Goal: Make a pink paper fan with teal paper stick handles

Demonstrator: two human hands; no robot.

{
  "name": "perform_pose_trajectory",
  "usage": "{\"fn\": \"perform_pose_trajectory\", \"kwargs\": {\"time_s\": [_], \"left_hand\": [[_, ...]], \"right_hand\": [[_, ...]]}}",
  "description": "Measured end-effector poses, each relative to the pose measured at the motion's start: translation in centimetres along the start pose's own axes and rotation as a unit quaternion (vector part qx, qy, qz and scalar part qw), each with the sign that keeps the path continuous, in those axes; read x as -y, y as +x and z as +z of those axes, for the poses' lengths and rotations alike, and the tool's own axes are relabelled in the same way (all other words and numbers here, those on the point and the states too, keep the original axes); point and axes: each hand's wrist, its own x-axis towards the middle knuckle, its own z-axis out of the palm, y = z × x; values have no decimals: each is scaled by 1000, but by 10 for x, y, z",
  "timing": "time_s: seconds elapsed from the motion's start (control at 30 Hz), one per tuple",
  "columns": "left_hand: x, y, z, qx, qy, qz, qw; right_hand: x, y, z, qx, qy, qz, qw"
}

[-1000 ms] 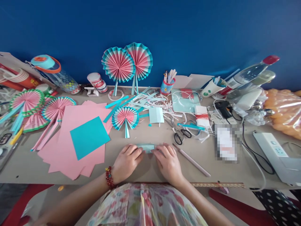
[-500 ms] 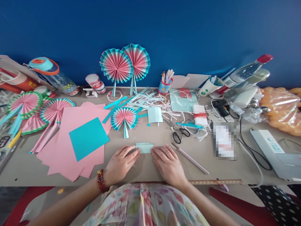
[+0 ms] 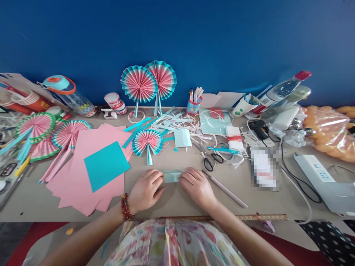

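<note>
Head view. The reference part is the small fan (image 3: pixel 147 141), which lies flat on the table (image 3: pixel 169 207). The pale blue paper (image 3: pixel 172 176) lies on the near side of the small fan and slightly right of it, between the two hands. The left hand (image 3: pixel 146 189) has its fingers close together and bent, with the tips at the paper's left end (the thumb sits lower, apart from the paper). The right hand (image 3: pixel 197 187) has its fingers together at the right end; whether either hand pinches or merely presses cannot be told.

Progress, as judged: the paper appears part-worked, with a band along its far edge suggesting a fold; the remainder looks flat and unpleated. Two large fans (image 3: pixel 138 83), standing beyond the small fan, appear complete. The blue sheet (image 3: pixel 107 166), left of the small fan, looks uncreased.

Orientation: the paper's long axis runs left to right, roughly parallel to the table's front edge, one end directed at each hand.
</note>
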Motion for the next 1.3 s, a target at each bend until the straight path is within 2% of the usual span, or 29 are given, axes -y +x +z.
{"fn": "perform_pose_trajectory", "kwargs": {"time_s": [0.13,0.33,0.5,0.73,0.93,1.17,1.3], "left_hand": [[1,5,6,1,8,-7,1000],[-2,9,7,-24,6,-53,998],[-7,14,4,-27,32,-87,995],[-6,19,4,-33,72,-116,990],[-4,22,5,-25,94,-123,988],[-4,23,7,-37,106,-117,987],[-3,23,7,-39,99,-122,987]], "right_hand": [[-2,-1,3,-5,-7,-10,1000],[1,3,2,25,34,56,998],[3,12,-3,21,77,104,991],[6,18,2,34,6,160,987],[10,19,4,52,-16,174,983],[10,19,7,28,-23,179,983],[9,20,7,41,-31,186,981]]}}
